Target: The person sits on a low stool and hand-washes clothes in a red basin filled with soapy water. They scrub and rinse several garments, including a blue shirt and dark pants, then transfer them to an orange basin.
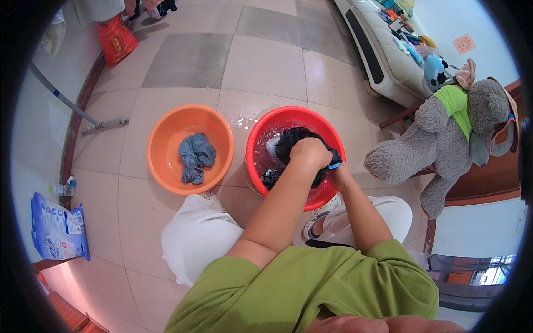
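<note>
A red plastic basin (252,137) with water stands on the floor before me. In it lies a wet black garment (296,135), and a light grey and white piece of cloth (272,148) shows at its left. My left hand (311,153) is closed on the black garment over the basin. My right hand (338,175) grips the same garment at the basin's right side, by a small blue patch; its fingers are partly hidden. To the left, an orange plastic basin (156,166) holds a crumpled grey-blue cloth (196,158).
My knees flank the red basin. A large grey teddy bear (441,120) leans on a chair at the right, near a couch (387,54) with piled things. At the left are a metal pole (68,102), a plastic bottle (63,190) and a blue-white package (58,229).
</note>
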`<action>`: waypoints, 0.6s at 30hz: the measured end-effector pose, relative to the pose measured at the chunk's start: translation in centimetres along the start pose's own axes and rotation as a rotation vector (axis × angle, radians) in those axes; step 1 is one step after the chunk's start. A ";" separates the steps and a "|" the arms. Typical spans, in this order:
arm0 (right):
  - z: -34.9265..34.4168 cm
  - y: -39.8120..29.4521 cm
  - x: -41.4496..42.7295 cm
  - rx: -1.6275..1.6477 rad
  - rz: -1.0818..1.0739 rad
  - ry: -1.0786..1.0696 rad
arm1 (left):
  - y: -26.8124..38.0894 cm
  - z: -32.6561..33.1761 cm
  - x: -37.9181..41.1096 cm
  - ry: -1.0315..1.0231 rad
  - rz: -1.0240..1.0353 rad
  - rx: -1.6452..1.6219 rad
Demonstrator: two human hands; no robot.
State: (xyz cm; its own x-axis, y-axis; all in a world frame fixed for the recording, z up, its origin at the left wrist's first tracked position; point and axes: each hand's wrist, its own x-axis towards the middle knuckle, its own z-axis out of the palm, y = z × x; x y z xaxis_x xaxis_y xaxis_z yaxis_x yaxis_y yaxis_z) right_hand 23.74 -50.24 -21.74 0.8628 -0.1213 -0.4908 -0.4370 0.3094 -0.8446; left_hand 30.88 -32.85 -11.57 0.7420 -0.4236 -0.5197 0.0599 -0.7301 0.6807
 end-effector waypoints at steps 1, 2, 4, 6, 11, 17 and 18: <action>0.9 -1.0 -0.6 0.213 0.105 -0.095 | 0.3 0.1 -0.4 0.009 0.022 -0.011; 1.4 -1.4 -0.9 0.425 0.211 -0.193 | 0.6 0.5 -0.4 0.020 0.039 -0.010; -0.3 -1.2 -0.3 0.475 0.221 -0.227 | 1.7 1.4 -0.6 0.053 0.069 -0.021; -0.5 -2.8 -0.3 0.474 0.152 -0.348 | 3.0 2.3 -2.0 0.104 0.192 0.029; 0.4 -6.4 0.3 0.285 0.034 -0.530 | 3.2 1.8 -3.2 0.017 0.371 0.130; 1.1 -6.4 0.9 0.260 0.051 -0.209 | -2.6 -2.6 2.8 -0.074 0.168 -0.201; 1.9 -6.4 0.9 0.292 0.052 -0.238 | -4.8 -2.1 4.7 0.053 0.113 -0.233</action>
State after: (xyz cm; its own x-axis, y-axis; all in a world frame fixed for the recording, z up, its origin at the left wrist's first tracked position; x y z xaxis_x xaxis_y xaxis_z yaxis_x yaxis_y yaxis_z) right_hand 27.79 -50.56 -16.36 0.8915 0.1129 -0.4388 -0.4199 0.5695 -0.7066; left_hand 35.49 -30.21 -16.17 0.7864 -0.4621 -0.4099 0.1224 -0.5338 0.8367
